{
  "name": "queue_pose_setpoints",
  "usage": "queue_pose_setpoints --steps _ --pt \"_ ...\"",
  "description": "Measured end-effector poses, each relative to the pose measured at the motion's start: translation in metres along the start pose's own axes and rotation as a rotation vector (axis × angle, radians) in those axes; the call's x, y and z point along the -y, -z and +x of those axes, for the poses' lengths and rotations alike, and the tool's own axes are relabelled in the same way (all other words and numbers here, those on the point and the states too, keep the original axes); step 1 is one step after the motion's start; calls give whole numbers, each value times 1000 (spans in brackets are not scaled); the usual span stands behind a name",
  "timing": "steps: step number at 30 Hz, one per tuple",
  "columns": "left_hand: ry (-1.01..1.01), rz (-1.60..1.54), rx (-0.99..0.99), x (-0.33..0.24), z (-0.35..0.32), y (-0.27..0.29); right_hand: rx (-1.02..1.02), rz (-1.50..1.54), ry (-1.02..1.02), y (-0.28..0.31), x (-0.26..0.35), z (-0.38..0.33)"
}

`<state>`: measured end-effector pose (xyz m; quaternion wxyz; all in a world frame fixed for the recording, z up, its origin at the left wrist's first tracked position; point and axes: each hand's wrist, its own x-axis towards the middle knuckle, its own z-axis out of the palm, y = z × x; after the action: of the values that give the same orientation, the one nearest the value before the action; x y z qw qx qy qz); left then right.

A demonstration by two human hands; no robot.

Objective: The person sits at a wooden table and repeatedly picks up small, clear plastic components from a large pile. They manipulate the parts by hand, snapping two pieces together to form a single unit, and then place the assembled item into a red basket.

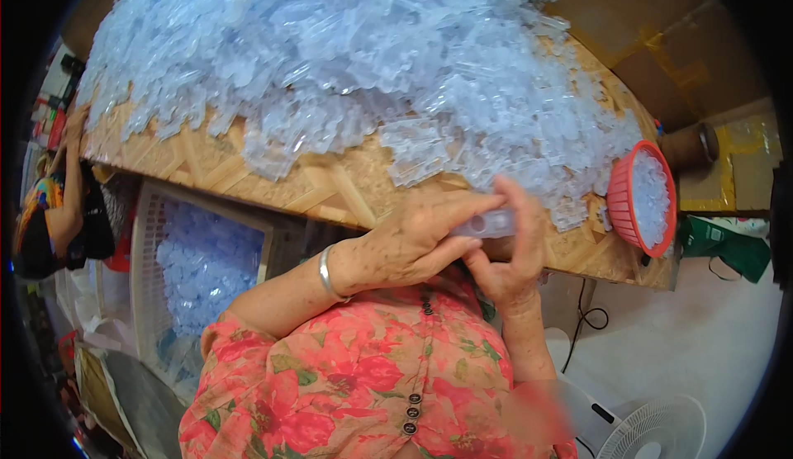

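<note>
- Hands meet at the near table (347, 191) edge: left hand (413, 244) and right hand (512, 253) both pinch one clear plastic piece (489, 224) between fingertips
- Heap of clear pieces (347, 54) covers the table behind
- Red basket (621, 203) at right holds more

A large heap of clear bluish plastic pieces (330, 54) covers the woven-patterned desk (330, 186). A red round plastic basket (642, 199) sits at its right edge. Below stand a white slatted crate (149, 277) and what looks like a white fan (652, 430).
</note>
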<state>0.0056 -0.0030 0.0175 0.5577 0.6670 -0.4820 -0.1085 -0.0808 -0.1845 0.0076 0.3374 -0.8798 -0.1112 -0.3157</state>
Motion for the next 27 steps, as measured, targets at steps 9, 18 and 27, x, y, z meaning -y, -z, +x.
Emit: queue_pose_setpoints --steps 9,18,27 --pt "-159 264 -58 9 3 -3 165 -81 -53 22 -6 -12" --pt "-115 379 -116 10 5 -10 173 -111 -48 15 -9 -7" --pt "-58 394 -97 16 7 -6 413 -223 -69 53 4 44"
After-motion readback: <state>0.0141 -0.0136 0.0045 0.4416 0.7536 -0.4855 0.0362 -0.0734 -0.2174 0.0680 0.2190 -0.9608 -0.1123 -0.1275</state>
